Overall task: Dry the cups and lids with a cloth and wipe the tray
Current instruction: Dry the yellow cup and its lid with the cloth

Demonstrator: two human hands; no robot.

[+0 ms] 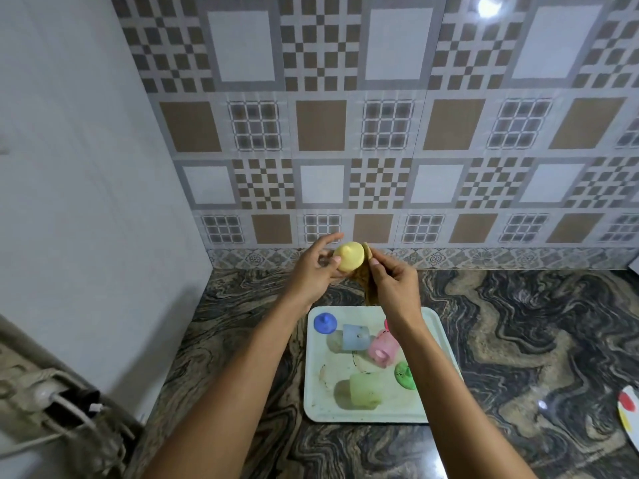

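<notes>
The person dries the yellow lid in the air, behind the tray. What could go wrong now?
1. The left hand holds the yellow lid in the air above the counter; if it is rubbed hard, it may slip and fall.
2. The cloth in the right hand hangs down near the tray, which shows stains; it may pick up dirt.

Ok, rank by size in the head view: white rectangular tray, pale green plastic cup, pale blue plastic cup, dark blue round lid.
White rectangular tray
Pale green plastic cup, pale blue plastic cup: alike, green nearer, unranked
Dark blue round lid
</notes>
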